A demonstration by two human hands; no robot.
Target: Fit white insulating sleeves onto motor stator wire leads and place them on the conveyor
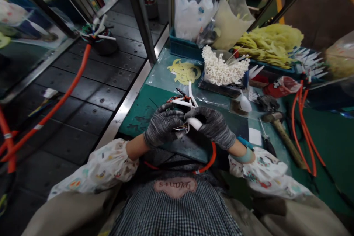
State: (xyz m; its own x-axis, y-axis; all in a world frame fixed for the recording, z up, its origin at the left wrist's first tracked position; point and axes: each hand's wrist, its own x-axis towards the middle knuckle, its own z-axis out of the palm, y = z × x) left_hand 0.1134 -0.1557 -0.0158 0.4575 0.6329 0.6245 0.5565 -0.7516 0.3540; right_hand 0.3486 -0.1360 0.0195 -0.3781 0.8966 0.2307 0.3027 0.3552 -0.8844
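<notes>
In grey knit gloves, both my hands are together over the front of the bench, at a bundle of thin wires (181, 97) with white sleeves (182, 103) standing out of it. My left hand (165, 123) curls its fingers around the left side of the bundle. My right hand (217, 125) is closed on a thick white tube (194, 122) at the right side. An orange cable (212, 156) loops below the hands across my apron. The gloves partly hide what the wires join.
Yellow flat rings (185, 70) and a tray of white sticks (224, 70) lie behind the hands. To the right are a hammer (286, 138), a screwdriver (267, 142) and orange cables (304, 129). A metal post (141, 14) and slatted conveyor (94, 81) stand left.
</notes>
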